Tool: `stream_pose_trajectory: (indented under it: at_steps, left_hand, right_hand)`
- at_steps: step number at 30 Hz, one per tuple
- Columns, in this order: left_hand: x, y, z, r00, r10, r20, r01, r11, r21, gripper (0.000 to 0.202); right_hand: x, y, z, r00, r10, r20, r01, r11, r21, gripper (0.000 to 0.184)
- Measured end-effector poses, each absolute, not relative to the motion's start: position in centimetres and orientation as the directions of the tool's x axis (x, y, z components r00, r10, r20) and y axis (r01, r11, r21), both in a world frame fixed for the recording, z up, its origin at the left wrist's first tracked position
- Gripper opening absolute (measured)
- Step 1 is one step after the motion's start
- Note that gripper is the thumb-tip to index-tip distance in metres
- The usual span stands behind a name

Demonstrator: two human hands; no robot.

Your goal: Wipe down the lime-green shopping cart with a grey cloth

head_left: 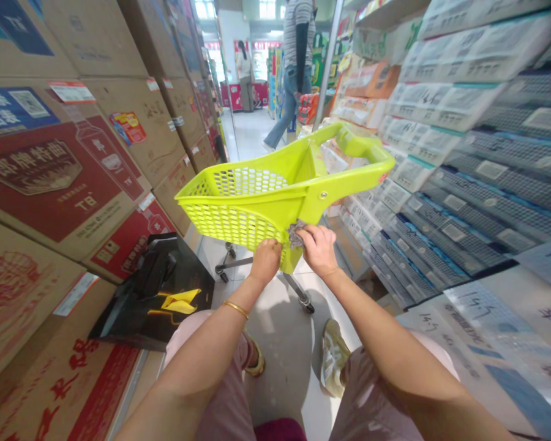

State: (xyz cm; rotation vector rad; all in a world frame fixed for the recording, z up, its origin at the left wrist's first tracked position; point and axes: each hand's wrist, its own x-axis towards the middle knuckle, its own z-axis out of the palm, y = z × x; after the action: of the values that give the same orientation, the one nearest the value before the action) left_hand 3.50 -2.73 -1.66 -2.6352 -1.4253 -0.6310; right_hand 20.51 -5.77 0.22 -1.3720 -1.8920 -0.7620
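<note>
A lime-green plastic shopping cart (252, 196) with a perforated basket stands in front of me, its handle toward the upper right. My right hand (319, 248) pinches a crumpled grey cloth (296, 234) and presses it against the cart's side panel, below a round bolt. Just to the left, my left hand (267, 260), with a gold bangle at the wrist, is closed on the lower edge of the basket. Its fingertips are partly hidden. Below the basket, a metal leg with a caster wheel (307, 304) rests on the tiled floor.
Stacked cardboard boxes (59, 177) line the left, with a black bag (165, 282) at their foot. Packaged goods (441, 128) are piled high on the right. A person in jeans (291, 79) walks in the aisle beyond the cart; another person (245, 70) stands farther back.
</note>
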Motion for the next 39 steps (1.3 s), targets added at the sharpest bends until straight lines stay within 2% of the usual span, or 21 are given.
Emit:
stream_pose_trajectory:
  at_steps: [5,13,17,22,27,30,39]
  left_hand:
    - [4.1,-2.6,-2.3,0.415,0.809,0.417,0.828,-0.526,0.195,0.024]
    - [4.3,-2.2,-3.0,0.453,0.782,0.427,0.812,-0.56,0.165,0.013]
    - [4.3,-2.0,-3.3,0.438,0.777,0.453,0.806,-0.562,0.187,0.013]
    - [4.4,-1.9,-3.3,0.426,0.787,0.446,0.807,-0.553,0.206,0.016]
    - [4.4,-1.8,-3.2,0.421,0.796,0.435,0.8,-0.552,0.234,0.027]
    - [4.3,-1.8,-3.2,0.443,0.788,0.427,0.801,-0.562,0.207,0.028]
    - [4.5,-1.7,-3.0,0.45,0.797,0.403,0.809,-0.555,0.194,0.022]
  right_hand:
    - [20.6,-5.2,0.8,-0.177,0.563,0.807,0.972,0.227,0.055,0.027]
    - [19.7,-5.5,-4.5,-0.376,0.64,0.671,0.92,0.343,0.189,0.026]
    - [19.5,-5.8,-6.1,-0.381,0.674,0.633,0.921,0.342,0.189,0.026]
    - [19.5,-5.3,-3.6,-0.368,0.629,0.685,0.922,0.342,0.181,0.025]
    - [20.5,-4.5,0.8,-0.114,0.565,0.817,0.985,0.17,0.019,0.03]
    - [20.9,-4.5,1.2,-0.095,0.579,0.81,0.985,0.173,-0.008,0.031]
    - [19.9,-5.8,-4.8,-0.317,0.662,0.679,0.944,0.288,0.16,0.026]
